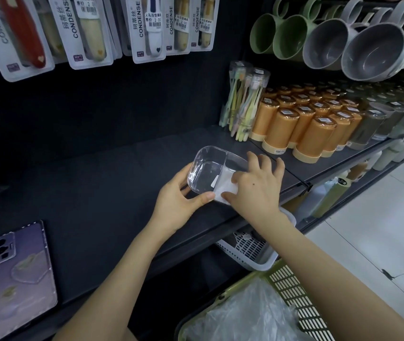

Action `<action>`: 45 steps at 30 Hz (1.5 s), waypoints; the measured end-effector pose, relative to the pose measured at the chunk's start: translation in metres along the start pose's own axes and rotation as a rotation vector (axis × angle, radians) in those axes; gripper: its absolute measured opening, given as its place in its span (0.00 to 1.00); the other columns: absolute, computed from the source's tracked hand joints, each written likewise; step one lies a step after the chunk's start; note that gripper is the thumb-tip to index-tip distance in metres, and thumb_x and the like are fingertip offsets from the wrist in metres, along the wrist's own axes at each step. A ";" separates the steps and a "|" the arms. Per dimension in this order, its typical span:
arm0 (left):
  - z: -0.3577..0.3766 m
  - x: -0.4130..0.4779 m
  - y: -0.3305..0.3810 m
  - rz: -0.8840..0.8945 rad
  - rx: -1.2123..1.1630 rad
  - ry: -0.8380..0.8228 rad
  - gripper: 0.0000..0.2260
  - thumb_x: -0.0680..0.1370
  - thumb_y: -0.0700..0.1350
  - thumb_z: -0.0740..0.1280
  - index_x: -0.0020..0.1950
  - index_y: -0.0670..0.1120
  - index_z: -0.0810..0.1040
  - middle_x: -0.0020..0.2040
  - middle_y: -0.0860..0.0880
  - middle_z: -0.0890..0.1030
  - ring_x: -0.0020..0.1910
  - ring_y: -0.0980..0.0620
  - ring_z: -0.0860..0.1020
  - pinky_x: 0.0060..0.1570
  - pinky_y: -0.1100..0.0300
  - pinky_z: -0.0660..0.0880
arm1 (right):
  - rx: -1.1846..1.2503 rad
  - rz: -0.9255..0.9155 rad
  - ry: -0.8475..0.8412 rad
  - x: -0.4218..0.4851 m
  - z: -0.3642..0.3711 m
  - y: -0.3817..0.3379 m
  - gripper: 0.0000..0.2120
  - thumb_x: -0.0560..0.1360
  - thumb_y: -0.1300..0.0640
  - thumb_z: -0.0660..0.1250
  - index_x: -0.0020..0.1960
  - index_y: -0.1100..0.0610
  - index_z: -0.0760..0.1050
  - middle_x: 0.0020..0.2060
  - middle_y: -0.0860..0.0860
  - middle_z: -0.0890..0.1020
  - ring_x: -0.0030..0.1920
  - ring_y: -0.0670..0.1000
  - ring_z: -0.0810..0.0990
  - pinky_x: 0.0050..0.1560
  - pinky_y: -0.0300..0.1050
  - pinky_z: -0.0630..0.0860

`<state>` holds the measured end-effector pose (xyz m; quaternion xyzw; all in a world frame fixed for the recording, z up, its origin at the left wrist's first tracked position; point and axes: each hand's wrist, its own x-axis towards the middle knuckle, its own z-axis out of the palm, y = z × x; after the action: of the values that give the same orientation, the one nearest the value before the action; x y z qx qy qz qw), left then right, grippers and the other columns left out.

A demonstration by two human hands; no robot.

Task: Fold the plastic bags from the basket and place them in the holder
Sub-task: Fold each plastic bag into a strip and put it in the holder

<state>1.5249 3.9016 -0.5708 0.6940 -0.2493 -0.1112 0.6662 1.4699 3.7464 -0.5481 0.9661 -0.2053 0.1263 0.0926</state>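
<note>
Bags (240, 313) wait in the basket (292, 291). Left hand (178, 203) grips the clear holder (206, 163); right hand (252, 188) holds the folded bag (223, 183). Slide it in flat, holder steady.

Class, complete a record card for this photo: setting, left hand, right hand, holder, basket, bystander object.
setting: dark shop shelf
left hand: grips the near edge of the clear holder
right hand: pinches a folded plastic bag, feeding it into the holder
holder: transparent, rounded corners
basket: green basket below the shelf, loose plastic bags inside
bystander object: phone lying face down on the shelf, far left
</note>
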 end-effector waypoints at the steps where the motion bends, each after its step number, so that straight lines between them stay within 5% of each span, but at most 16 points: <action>1: 0.000 0.000 0.000 0.000 -0.001 0.003 0.29 0.70 0.38 0.76 0.61 0.63 0.69 0.51 0.76 0.76 0.58 0.70 0.75 0.67 0.58 0.70 | -0.006 -0.004 -0.025 0.002 -0.002 -0.002 0.20 0.64 0.39 0.75 0.50 0.51 0.84 0.69 0.59 0.69 0.68 0.65 0.65 0.71 0.66 0.52; 7: 0.000 0.002 -0.001 0.030 0.017 -0.017 0.29 0.70 0.37 0.76 0.62 0.62 0.70 0.53 0.74 0.77 0.60 0.66 0.75 0.66 0.62 0.70 | -0.010 -0.029 0.043 0.003 -0.013 0.004 0.22 0.67 0.38 0.73 0.57 0.46 0.81 0.74 0.58 0.62 0.74 0.64 0.56 0.71 0.66 0.42; 12: 0.003 -0.001 -0.001 0.054 0.041 0.000 0.28 0.71 0.37 0.75 0.64 0.58 0.71 0.51 0.72 0.78 0.57 0.68 0.76 0.61 0.71 0.70 | -0.145 -0.046 -0.071 0.012 -0.011 -0.003 0.22 0.68 0.37 0.71 0.60 0.42 0.78 0.77 0.58 0.54 0.76 0.65 0.49 0.70 0.70 0.38; 16: 0.007 -0.002 -0.004 0.069 0.053 0.000 0.25 0.72 0.38 0.75 0.63 0.58 0.72 0.55 0.64 0.80 0.57 0.64 0.77 0.62 0.69 0.71 | -0.154 -0.006 -0.076 0.014 -0.003 -0.004 0.23 0.67 0.40 0.73 0.60 0.44 0.78 0.75 0.58 0.55 0.74 0.65 0.53 0.72 0.70 0.42; 23: 0.013 0.001 -0.008 0.019 0.034 0.027 0.26 0.72 0.37 0.74 0.59 0.62 0.69 0.48 0.72 0.76 0.52 0.74 0.75 0.55 0.75 0.70 | 0.076 0.013 -0.024 0.006 -0.008 0.010 0.25 0.65 0.39 0.74 0.60 0.44 0.79 0.74 0.58 0.61 0.73 0.63 0.59 0.72 0.66 0.45; 28: 0.017 0.012 -0.005 -0.030 0.036 0.021 0.22 0.74 0.40 0.72 0.59 0.60 0.70 0.51 0.68 0.75 0.48 0.76 0.75 0.54 0.76 0.71 | 0.385 0.151 0.375 -0.042 -0.007 0.050 0.10 0.68 0.51 0.72 0.48 0.51 0.83 0.59 0.58 0.79 0.57 0.63 0.76 0.60 0.60 0.66; 30: 0.021 0.022 -0.002 -0.060 0.032 0.021 0.19 0.75 0.40 0.72 0.53 0.62 0.70 0.51 0.64 0.75 0.48 0.71 0.76 0.52 0.75 0.70 | 0.475 0.199 0.387 -0.072 0.004 0.069 0.07 0.71 0.52 0.70 0.47 0.52 0.83 0.54 0.55 0.80 0.52 0.60 0.77 0.53 0.55 0.69; 34: 0.032 0.047 -0.001 -0.129 0.012 0.007 0.09 0.76 0.42 0.70 0.50 0.56 0.75 0.46 0.60 0.77 0.48 0.61 0.76 0.44 0.75 0.71 | 0.545 0.322 0.139 -0.130 0.049 0.095 0.03 0.71 0.60 0.74 0.44 0.53 0.83 0.46 0.51 0.82 0.41 0.55 0.79 0.41 0.48 0.73; 40: 0.044 0.082 -0.013 -0.173 0.014 0.023 0.06 0.77 0.46 0.70 0.50 0.53 0.75 0.47 0.55 0.79 0.49 0.58 0.77 0.42 0.71 0.72 | 0.514 0.447 -0.276 -0.186 0.117 0.100 0.09 0.72 0.57 0.71 0.51 0.53 0.83 0.47 0.51 0.82 0.47 0.55 0.80 0.41 0.44 0.71; 45: 0.035 0.077 -0.013 -0.207 0.215 -0.036 0.36 0.70 0.66 0.69 0.71 0.48 0.70 0.67 0.51 0.76 0.67 0.53 0.72 0.68 0.55 0.69 | 0.437 0.496 -0.644 -0.215 0.161 0.101 0.26 0.74 0.38 0.65 0.68 0.49 0.70 0.64 0.48 0.74 0.62 0.52 0.74 0.60 0.46 0.73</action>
<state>1.5762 3.8332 -0.5731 0.7814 -0.1989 -0.1644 0.5682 1.2708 3.6989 -0.7491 0.8746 -0.4172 -0.1216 -0.2149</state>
